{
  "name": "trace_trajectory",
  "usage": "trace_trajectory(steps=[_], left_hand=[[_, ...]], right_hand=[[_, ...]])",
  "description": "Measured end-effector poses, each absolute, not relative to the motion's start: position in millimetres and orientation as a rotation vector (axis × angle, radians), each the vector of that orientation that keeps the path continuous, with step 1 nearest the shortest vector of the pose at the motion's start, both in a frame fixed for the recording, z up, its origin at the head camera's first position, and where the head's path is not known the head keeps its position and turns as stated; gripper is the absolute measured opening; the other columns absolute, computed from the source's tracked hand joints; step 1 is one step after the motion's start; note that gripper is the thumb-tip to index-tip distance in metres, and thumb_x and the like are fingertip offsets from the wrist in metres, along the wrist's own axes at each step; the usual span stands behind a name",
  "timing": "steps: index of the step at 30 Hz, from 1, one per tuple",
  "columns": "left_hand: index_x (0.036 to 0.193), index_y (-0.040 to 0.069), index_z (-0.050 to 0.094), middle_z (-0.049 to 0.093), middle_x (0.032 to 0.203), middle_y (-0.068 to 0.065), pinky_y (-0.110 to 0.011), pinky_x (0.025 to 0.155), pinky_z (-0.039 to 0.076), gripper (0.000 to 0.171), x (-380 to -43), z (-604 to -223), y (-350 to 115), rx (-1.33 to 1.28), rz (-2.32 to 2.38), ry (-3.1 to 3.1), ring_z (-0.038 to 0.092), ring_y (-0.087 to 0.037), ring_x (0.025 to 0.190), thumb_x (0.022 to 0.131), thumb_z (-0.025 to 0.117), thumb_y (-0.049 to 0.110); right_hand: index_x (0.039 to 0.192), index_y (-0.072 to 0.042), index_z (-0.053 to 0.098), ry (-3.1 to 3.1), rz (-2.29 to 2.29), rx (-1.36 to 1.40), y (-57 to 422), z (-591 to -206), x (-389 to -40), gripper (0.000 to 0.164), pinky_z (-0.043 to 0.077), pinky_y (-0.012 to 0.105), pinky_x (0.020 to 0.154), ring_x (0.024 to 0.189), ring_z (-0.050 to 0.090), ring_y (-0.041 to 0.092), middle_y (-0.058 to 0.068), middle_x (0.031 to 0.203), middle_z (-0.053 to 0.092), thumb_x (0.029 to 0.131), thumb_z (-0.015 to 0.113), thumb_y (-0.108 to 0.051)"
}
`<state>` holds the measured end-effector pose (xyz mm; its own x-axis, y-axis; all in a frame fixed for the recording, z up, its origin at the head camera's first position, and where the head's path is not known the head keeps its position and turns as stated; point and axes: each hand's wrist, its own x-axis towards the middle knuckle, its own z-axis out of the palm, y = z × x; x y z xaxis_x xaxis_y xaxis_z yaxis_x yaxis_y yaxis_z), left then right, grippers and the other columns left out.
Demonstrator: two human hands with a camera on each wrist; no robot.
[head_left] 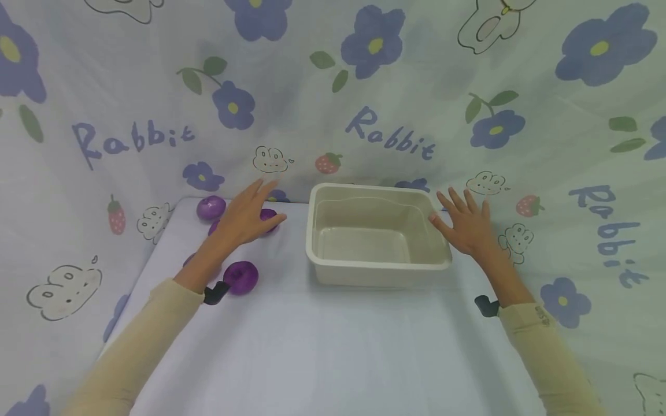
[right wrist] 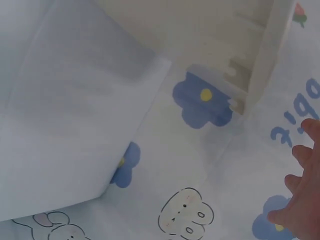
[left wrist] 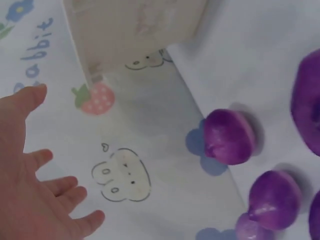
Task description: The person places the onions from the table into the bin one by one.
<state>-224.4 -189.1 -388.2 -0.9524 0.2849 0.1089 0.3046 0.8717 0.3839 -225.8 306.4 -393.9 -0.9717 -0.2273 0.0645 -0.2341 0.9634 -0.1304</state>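
My left hand (head_left: 245,215), fingers spread and holding nothing, hovers over the table's back left among several purple onions (head_left: 211,208). One onion (head_left: 241,277) lies near my left wrist, and others are partly covered by the hand and forearm. In the left wrist view, onions (left wrist: 230,137) lie to the right of the hand (left wrist: 35,190). A beige plastic bin (head_left: 380,266) stands between my hands, with nothing visible inside. Beside its right end is my right hand (head_left: 467,225), fingers spread; whether it touches the rim I cannot tell.
A white cloth (head_left: 364,346) covers the table. Behind it and along both sides hangs a curtain (head_left: 291,104) printed with blue flowers, rabbits and strawberries. Each wrist wears a dark strap piece (head_left: 487,306).
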Motion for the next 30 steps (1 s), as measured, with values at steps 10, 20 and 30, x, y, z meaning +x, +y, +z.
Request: trace_trajectory(steps=[10,20,30], left_hand=[[0.155,0.004,0.029,0.025,0.157,-0.028,-0.062,0.114,0.022,0.079,-193,-409,-225,-0.477,-0.769,-2.950,0.023,-0.045,0.144,0.096,0.062,0.045],[0.154,-0.003,0.026,0.026,0.157,-0.029,-0.065,0.112,0.021,0.081,-168,-438,-273,-0.360,-0.970,-2.980,0.023,-0.050,0.142,0.098,0.063,0.041],[0.149,-0.009,0.030,0.030,0.149,-0.038,-0.071,0.106,0.024,0.076,-144,-471,-321,-0.288,-1.013,-2.960,0.026,-0.059,0.134,0.095,0.070,0.028]], right_hand=[[0.159,-0.009,0.023,-3.093,0.192,0.340,309,-414,-225,0.080,-0.010,0.068,0.111,0.148,0.002,0.046,0.022,0.162,0.016,0.101,0.031,-0.064],[0.159,-0.009,0.019,-3.153,0.238,0.326,314,-427,-223,0.071,-0.012,0.069,0.110,0.147,0.000,0.048,0.022,0.163,0.014,0.106,0.026,-0.054],[0.159,-0.008,0.019,-3.200,0.325,0.316,314,-428,-218,0.066,-0.005,0.074,0.109,0.147,0.001,0.049,0.021,0.163,0.012,0.108,0.028,-0.048]])
